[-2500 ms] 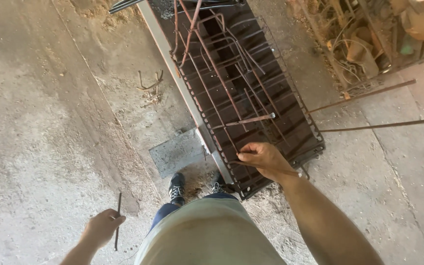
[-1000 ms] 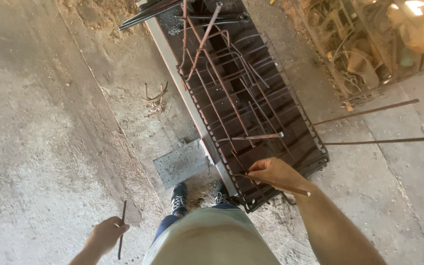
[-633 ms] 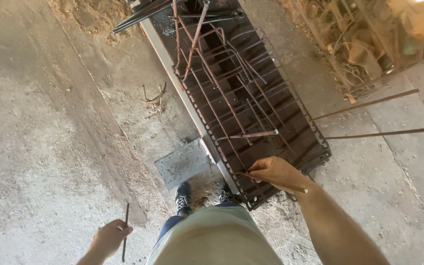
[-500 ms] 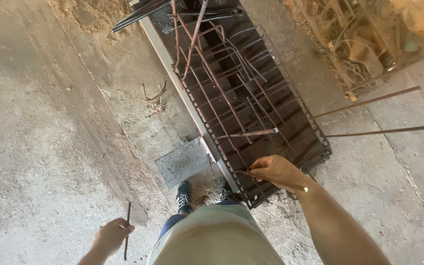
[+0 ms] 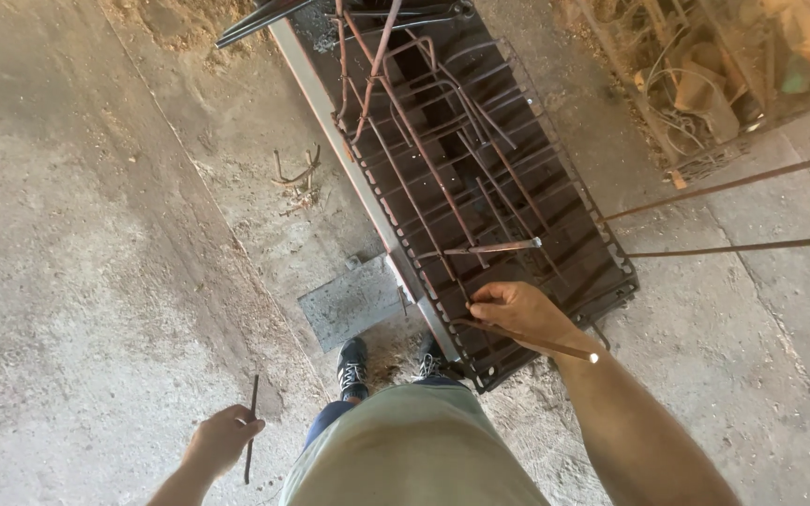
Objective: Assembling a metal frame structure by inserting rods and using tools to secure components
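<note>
My right hand (image 5: pixel 517 314) pinches a short rusty rod (image 5: pixel 532 342) at the near end of the steel cage (image 5: pixel 480 197) lying on the concrete floor (image 5: pixel 77 234). My left hand (image 5: pixel 220 439) grips a thin rod (image 5: pixel 251 429) at my side. I judge I'm seating this bar; next needs careful alignment.

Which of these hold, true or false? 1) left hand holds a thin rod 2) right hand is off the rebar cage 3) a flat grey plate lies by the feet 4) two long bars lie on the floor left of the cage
1) True: the left hand grips a thin rod.
2) False: the right hand is on the rebar cage, gripping a bar.
3) True: the flat grey plate lies just ahead of the shoes.
4) False: the two long bars lie right of the cage.
</note>
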